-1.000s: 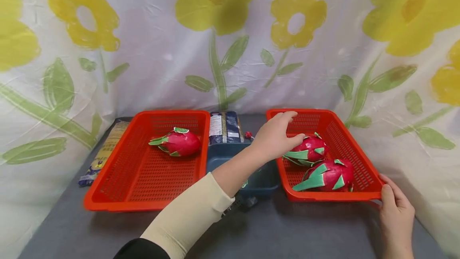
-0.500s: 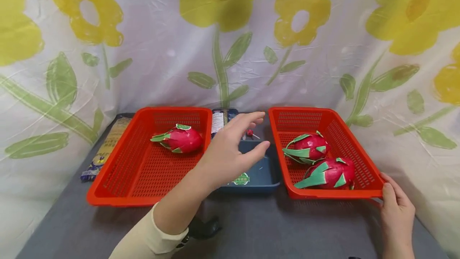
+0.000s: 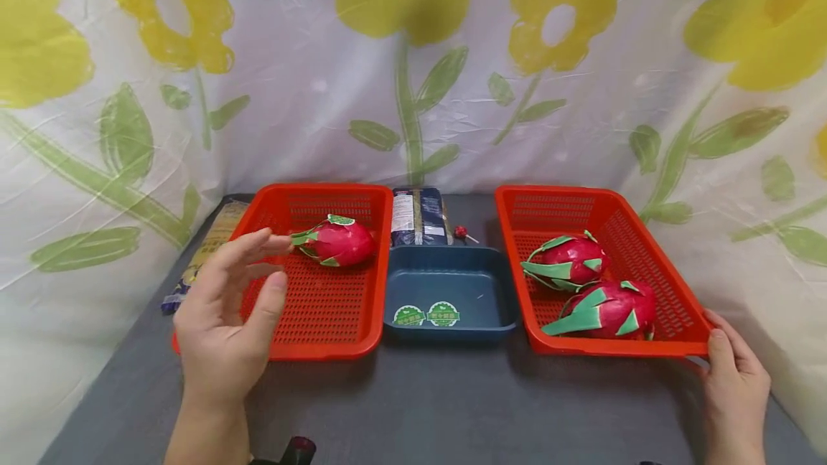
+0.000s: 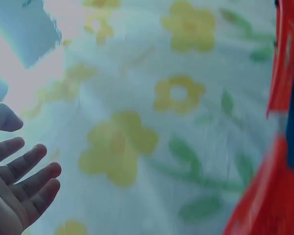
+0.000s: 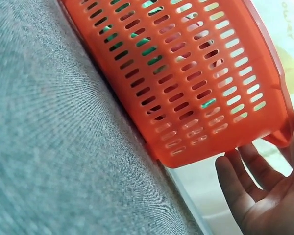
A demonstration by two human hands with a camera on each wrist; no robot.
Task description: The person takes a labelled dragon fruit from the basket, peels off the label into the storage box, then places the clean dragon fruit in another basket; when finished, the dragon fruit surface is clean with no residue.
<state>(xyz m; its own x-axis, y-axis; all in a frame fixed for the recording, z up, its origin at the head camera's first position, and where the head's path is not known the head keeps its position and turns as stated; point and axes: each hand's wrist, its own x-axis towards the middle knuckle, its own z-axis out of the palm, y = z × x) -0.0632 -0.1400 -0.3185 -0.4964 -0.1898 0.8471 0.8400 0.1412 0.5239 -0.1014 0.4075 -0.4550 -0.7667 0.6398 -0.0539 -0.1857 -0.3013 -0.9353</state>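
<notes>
My left hand (image 3: 226, 314) hovers over the near left corner of the left red basket (image 3: 310, 349), fingers spread and slightly bent, with nothing in it. In the left wrist view its fingers (image 4: 34, 181) show apart. One dragon fruit (image 3: 345, 242) lies in that basket, towards the back right. On the right, my right hand (image 3: 736, 386) grips the near right corner of the right red basket (image 3: 620, 349); the right wrist view shows fingers at the corner of its slotted wall (image 5: 176, 93). Inside it are two dragon fruits, a rear one (image 3: 565, 262) and a front one (image 3: 610, 309).
Between the baskets stands a dark blue tray (image 3: 452, 285) with two green round stickers. Behind it are a dark blue packet (image 3: 420, 217) and a red lollipop (image 3: 461, 232). A yellow packet (image 3: 207, 250) lies left of the left basket. A flowered curtain (image 3: 291, 113) hangs behind.
My left hand has swung left from above the right basket, past the blue tray, to the left basket's near corner. The right hand has kept its grip. The fruits stay put.
</notes>
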